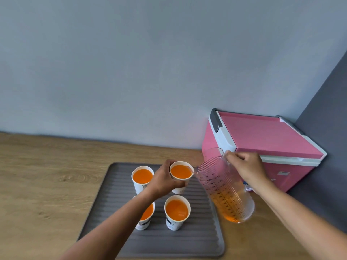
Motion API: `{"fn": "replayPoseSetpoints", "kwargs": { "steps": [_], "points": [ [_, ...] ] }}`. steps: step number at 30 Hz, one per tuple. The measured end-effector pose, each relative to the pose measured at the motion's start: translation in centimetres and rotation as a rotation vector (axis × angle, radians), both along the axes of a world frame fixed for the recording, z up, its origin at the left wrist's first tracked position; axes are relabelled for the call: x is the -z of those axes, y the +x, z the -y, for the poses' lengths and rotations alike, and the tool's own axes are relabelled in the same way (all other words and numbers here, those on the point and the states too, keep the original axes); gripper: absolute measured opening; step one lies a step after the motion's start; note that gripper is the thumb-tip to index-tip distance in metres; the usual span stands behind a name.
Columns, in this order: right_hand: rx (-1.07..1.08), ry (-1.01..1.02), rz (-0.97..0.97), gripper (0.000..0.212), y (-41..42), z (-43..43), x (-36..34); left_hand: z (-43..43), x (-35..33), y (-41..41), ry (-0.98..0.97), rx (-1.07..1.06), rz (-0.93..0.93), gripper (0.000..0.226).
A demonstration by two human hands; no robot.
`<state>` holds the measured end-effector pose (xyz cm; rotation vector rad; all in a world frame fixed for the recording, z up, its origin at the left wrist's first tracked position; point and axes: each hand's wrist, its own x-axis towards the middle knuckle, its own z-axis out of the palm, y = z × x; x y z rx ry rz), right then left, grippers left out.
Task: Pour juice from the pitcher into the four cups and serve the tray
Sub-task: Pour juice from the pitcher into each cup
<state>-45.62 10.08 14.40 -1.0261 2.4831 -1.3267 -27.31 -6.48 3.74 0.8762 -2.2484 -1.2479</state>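
Several white paper cups of orange juice stand on a grey ribbed tray (120, 203). My left hand (165, 180) grips the far right cup (181, 172), which is full near the rim. My right hand (246, 168) holds the handle of a clear ribbed pitcher (225, 188), tilted with its spout at that cup's rim; a little juice lies in its bottom. The far left cup (142, 177) and the near right cup (176, 212) hold juice. My left forearm partly hides the near left cup (147, 215).
The tray lies on a wooden table (47, 181) against a pale wall. A pink cooler box (262, 145) with a white rim stands at the back right, just behind the pitcher. A dark wall panel runs down the right side.
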Motion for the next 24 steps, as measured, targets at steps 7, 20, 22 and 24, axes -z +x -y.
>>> {"fn": "replayPoseSetpoints", "kwargs": {
  "steps": [7, 20, 22, 24],
  "points": [
    [0.112, -0.158, 0.14, 0.043, 0.4, -1.6, 2.2, 0.5, 0.5, -0.5, 0.003, -0.014, 0.061, 0.081],
    [0.141, -0.295, 0.213, 0.06, 1.1, -2.5, 4.0, 1.0, 2.0, -1.2, 0.088, 0.058, 0.252, 0.084],
    [0.133, -0.277, 0.22, 0.049, 1.2, -2.5, 3.8, 1.0, 2.0, -1.3, 0.096, 0.076, 0.257, 0.084],
    [0.141, -0.277, 0.198, 0.038, 1.4, -2.3, 3.6, 1.0, 2.0, -1.4, 0.099, 0.084, 0.263, 0.084]
  ]
}}
